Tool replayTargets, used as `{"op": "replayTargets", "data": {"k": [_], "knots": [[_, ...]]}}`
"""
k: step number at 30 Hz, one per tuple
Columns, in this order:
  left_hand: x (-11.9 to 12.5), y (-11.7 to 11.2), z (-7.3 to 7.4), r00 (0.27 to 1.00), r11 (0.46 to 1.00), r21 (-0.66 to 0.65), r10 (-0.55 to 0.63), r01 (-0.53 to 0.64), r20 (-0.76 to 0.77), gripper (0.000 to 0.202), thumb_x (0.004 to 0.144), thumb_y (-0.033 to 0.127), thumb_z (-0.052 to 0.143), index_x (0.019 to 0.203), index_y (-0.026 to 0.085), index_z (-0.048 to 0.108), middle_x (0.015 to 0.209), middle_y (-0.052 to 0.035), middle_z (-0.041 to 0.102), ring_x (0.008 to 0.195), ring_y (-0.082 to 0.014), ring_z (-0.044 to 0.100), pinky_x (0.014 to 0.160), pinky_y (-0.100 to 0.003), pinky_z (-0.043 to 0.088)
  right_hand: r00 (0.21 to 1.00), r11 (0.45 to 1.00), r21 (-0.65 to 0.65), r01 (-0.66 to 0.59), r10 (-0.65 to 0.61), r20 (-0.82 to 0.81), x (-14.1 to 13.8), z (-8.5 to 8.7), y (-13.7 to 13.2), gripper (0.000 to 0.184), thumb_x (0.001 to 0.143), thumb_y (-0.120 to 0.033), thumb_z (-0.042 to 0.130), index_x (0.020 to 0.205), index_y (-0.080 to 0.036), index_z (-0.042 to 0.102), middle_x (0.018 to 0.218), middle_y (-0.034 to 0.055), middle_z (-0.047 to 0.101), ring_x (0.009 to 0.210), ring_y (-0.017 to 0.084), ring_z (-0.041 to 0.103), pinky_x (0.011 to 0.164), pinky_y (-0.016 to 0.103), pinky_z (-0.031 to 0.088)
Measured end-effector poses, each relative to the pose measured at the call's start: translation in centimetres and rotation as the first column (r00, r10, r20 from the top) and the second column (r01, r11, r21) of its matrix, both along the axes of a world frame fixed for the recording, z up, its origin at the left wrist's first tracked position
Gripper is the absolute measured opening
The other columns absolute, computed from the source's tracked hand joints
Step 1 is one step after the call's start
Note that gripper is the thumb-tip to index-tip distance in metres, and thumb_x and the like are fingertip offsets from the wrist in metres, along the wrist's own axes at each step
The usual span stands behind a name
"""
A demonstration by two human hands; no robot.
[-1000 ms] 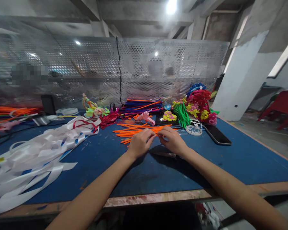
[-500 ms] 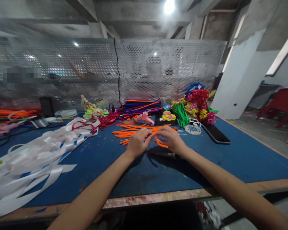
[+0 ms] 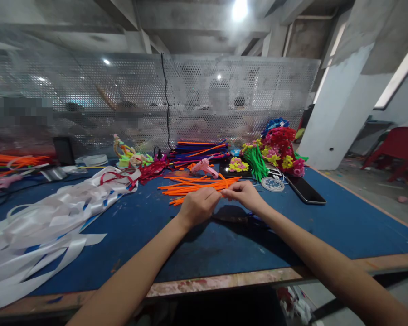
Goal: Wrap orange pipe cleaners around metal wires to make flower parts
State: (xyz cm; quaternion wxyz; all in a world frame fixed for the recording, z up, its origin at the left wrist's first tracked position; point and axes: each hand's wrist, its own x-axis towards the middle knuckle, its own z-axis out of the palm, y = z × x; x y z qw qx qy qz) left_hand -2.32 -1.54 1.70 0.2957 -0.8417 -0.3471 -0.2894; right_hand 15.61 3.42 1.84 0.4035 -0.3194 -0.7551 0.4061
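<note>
Between both hands, over the middle of the blue table, is a bent orange pipe cleaner [image 3: 224,180]. My left hand [image 3: 201,204] is closed, its thumb and forefinger pinching the pipe cleaner's lower part. Opposite it, my right hand [image 3: 244,194] pinches the same piece with its fingertips. The bent end rises above the fingers; the rest is hidden by the hands. Just behind them lies a loose pile of straight orange pipe cleaners [image 3: 177,186]. A dark flat tool [image 3: 230,214], perhaps scissors, rests on the table beneath the hands, partly covered.
A pink glue gun [image 3: 205,168] lies behind the pile. White ribbons [image 3: 71,208] spread across the left. Purple and orange pipe cleaners [image 3: 199,151] are stacked at the back. Green stems [image 3: 256,164], fuzzy flowers [image 3: 281,140] and a phone [image 3: 306,189] stand or lie to the right.
The hands have turned and drawn closer at the fingertips. The orange pipe cleaner's free end, which hung down by the right hand, now points up between the hands.
</note>
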Motion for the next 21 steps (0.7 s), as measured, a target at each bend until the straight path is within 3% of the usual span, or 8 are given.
{"op": "replayTargets", "data": {"k": [4, 7, 10, 16, 21], "knots": [[0.2, -0.1, -0.1, 1.000, 1.000, -0.008, 0.007, -0.008, -0.014, 0.021, 0.089, 0.021, 0.040, 0.081, 0.018, 0.059, 0.069, -0.0029, 0.061, 0.066, -0.0150, 0.059, 0.058, -0.025, 0.042, 0.999, 0.991, -0.128, -0.032, 0.036, 0.028, 0.0, 0.1, 0.0, 0.040, 0.065, -0.054, 0.064, 0.060, -0.014, 0.060, 0.047, -0.0022, 0.053, 0.042, 0.007, 0.041, 0.043, 0.020, 0.027], [0.3, -0.2, 0.0, 0.999, 0.998, -0.046, 0.039, -0.038, 0.021, 0.022, 0.090, 0.023, 0.040, 0.080, 0.018, 0.058, 0.072, -0.0037, 0.062, 0.070, -0.0157, 0.060, 0.062, -0.026, 0.044, 0.994, 0.994, -0.111, -0.014, 0.002, -0.112, -0.2, 0.0, -0.1, 0.041, 0.060, -0.050, 0.070, 0.078, -0.017, 0.053, 0.052, -0.0056, 0.053, 0.044, 0.008, 0.044, 0.044, 0.020, 0.030], [0.3, -0.3, 0.2, 0.997, 0.997, -0.039, 0.062, -0.060, 0.042, 0.021, 0.090, 0.024, 0.040, 0.080, 0.018, 0.058, 0.073, -0.0034, 0.062, 0.070, -0.0158, 0.059, 0.062, -0.026, 0.044, 0.969, 0.999, -0.030, 0.042, -0.048, -0.242, -0.4, -0.2, -0.3, 0.049, 0.056, -0.045, 0.075, 0.086, -0.021, 0.045, 0.058, -0.0070, 0.052, 0.049, 0.009, 0.047, 0.047, 0.021, 0.036], [0.4, -0.4, 0.1, 0.996, 0.998, -0.009, 0.067, -0.067, 0.052, 0.020, 0.090, 0.023, 0.041, 0.079, 0.018, 0.057, 0.072, -0.0023, 0.062, 0.067, -0.0152, 0.059, 0.060, -0.026, 0.042, 0.971, 0.980, 0.148, 0.133, -0.099, -0.219, -0.4, -0.4, -0.9, 0.032, 0.066, -0.045, 0.069, 0.072, -0.019, 0.053, 0.063, -0.0025, 0.052, 0.052, 0.010, 0.045, 0.048, 0.022, 0.035], [0.4, -0.3, 0.0, 0.993, 0.997, -0.037, 0.072, -0.069, 0.094, 0.016, 0.089, 0.024, 0.043, 0.082, 0.018, 0.056, 0.073, -0.0020, 0.062, 0.069, -0.0156, 0.059, 0.060, -0.026, 0.042, 0.973, 0.870, 0.437, 0.227, -0.183, -0.139, -0.3, -0.4, -1.6, 0.018, 0.078, -0.035, 0.062, 0.072, -0.018, 0.063, 0.072, 0.0018, 0.056, 0.056, 0.011, 0.045, 0.051, 0.024, 0.036]]}}
